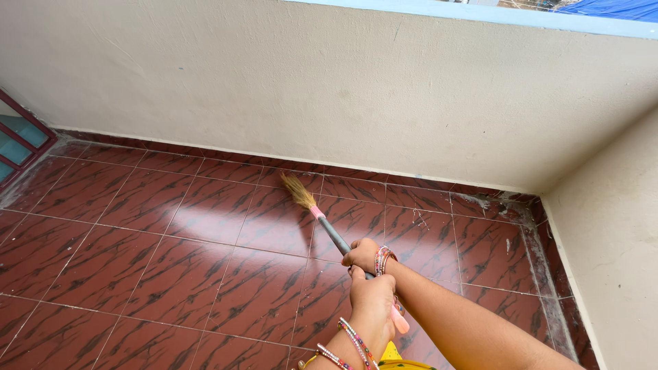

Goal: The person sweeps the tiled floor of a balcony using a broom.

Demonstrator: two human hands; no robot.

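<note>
Head view: 2 hands hold 1 broom (329,226) over a floor of dark red tiles (137,253) veined with black streaks. The right hand (361,255) is wrapped tight round the grey handle, its wrist ringed with beaded bangles (382,260). The left hand (372,305) sits just behind it, toward 6 o'clock, fingers curled shut on the same handle; it wears bangles too. The pink butt end of the handle (399,321) pokes out past the left hand toward 5 o'clock.

From the hands the handle runs toward 11 o'clock, ending in a pink collar and a straw-coloured brush head (298,190), whose bristles meet the tiles near the foot of the wall. A cream plastered wall (329,89) fills the 12 o'clock side, with a pale blue ledge (480,14) along its top. A second cream wall (610,233) closes the corner at 3 o'clock. At 9 o'clock a dark red frame (27,137) edges the floor. A bit of yellow cloth (392,356) shows at 6 o'clock.
</note>
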